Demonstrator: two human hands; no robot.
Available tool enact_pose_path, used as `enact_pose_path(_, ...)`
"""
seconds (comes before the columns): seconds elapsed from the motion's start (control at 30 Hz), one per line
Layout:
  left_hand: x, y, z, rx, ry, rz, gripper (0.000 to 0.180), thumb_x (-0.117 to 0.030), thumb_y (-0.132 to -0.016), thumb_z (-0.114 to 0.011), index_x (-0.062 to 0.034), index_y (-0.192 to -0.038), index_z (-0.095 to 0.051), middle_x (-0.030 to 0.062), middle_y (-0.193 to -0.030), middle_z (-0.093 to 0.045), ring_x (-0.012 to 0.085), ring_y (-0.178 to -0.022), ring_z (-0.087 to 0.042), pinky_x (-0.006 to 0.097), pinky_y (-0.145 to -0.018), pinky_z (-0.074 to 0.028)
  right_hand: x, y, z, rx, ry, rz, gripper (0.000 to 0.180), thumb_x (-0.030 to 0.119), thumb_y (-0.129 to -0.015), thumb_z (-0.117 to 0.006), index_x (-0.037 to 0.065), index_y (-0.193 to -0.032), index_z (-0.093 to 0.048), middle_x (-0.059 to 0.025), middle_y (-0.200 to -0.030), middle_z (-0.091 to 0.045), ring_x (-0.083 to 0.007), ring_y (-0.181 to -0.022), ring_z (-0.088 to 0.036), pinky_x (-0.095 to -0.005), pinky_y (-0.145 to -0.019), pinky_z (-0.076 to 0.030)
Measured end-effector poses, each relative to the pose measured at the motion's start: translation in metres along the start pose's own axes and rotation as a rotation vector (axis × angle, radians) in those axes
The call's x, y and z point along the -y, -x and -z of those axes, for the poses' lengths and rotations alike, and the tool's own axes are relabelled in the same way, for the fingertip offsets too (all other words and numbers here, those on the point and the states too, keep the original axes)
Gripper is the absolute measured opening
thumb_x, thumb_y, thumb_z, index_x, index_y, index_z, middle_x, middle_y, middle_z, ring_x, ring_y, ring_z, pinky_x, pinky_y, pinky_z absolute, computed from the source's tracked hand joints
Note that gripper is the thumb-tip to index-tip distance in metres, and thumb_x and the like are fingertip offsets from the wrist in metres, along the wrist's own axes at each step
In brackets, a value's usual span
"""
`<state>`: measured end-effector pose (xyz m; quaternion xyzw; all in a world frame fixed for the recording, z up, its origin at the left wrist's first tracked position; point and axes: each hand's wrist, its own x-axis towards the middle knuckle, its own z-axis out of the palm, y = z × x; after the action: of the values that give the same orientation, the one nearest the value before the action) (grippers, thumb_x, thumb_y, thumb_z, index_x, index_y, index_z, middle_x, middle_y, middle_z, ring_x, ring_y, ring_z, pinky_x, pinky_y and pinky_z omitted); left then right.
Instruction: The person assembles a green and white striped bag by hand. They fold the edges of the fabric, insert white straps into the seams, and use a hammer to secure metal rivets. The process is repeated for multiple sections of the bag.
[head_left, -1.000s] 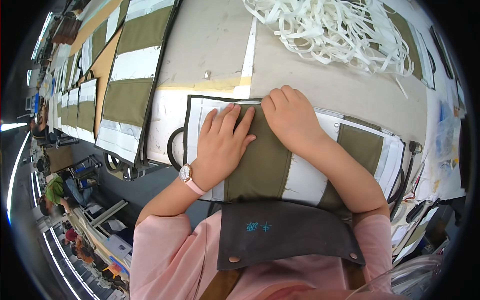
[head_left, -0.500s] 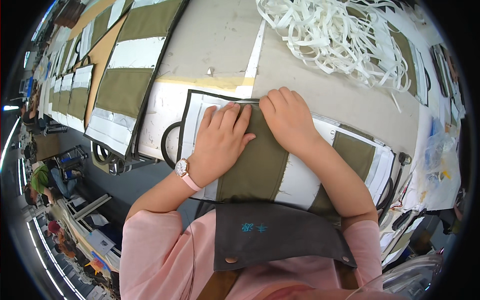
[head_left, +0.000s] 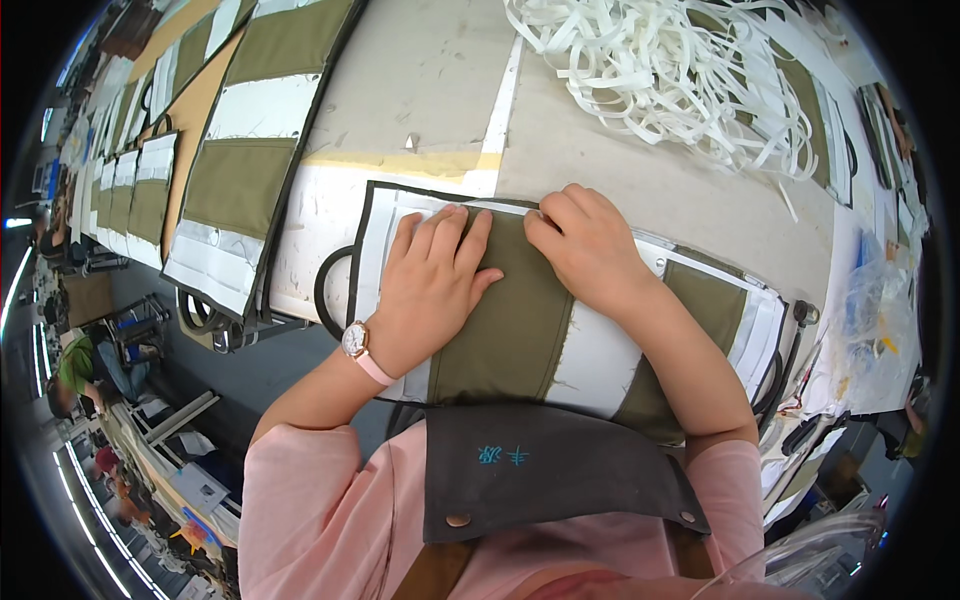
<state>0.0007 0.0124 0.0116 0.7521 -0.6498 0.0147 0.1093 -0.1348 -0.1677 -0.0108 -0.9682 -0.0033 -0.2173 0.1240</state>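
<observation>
Fingers [head_left: 473,242] of the left hand [head_left: 428,292] lie spread and flat on the olive-and-white fabric panel [head_left: 500,325], which rests at the near side of the table [head_left: 425,95]. It seems light, soft, not easily broken; its dark border [head_left: 362,228], probably stiffer, is the better place to hold. Farther right, beside a white strip [head_left: 510,207], the right hand [head_left: 590,250] is curled; whether it pinches, I cannot tell.

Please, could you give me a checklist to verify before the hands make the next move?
1. Left hand flat on the olive-and-white panel: ok.
2. Right hand at the panel's far edge: ok.
3. White strip lying along that edge: ok, between the hands.
4. Right fingers gripping the strip: cannot tell, tips hidden.
5. White tape pile apart from both hands: ok.
6. White band neat-edged: not ok, frayed.
</observation>
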Motion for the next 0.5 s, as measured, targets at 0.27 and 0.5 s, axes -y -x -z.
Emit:
enact_pose_path(0.27,-0.0018,-0.0011,0.0036,0.034,-0.01,-0.006,0.062,-0.034,-0.086,-0.073,-0.0063,-0.139,-0.056,0.0175,-0.124,-0.054,0.0318,-0.118,-0.053,0.048,-0.104,-0.039,0.0007,0.0003,-0.0046,-0.049,-0.076,-0.057,0.01,0.009,-0.072,-0.065,0.007,-0.081,-0.06,-0.0057,-0.085,-0.053,-0.0235,-0.085,-0.055,-0.0351,-0.074,-0.048)
enact_pose_path(0.5,-0.0019,-0.0017,0.003,0.03,-0.001,-0.015,0.065,-0.034,-0.084,-0.073,-0.006,-0.141,-0.055,0.0182,-0.123,-0.052,0.0336,-0.116,-0.053,0.049,-0.104,-0.04,-0.0003,-0.0004,-0.0062,-0.044,-0.216,-0.177,0.012,0.003,-0.074,-0.068,0.006,-0.083,-0.062,-0.007,-0.087,-0.055,-0.0267,-0.084,-0.055,-0.0378,-0.073,-0.048)
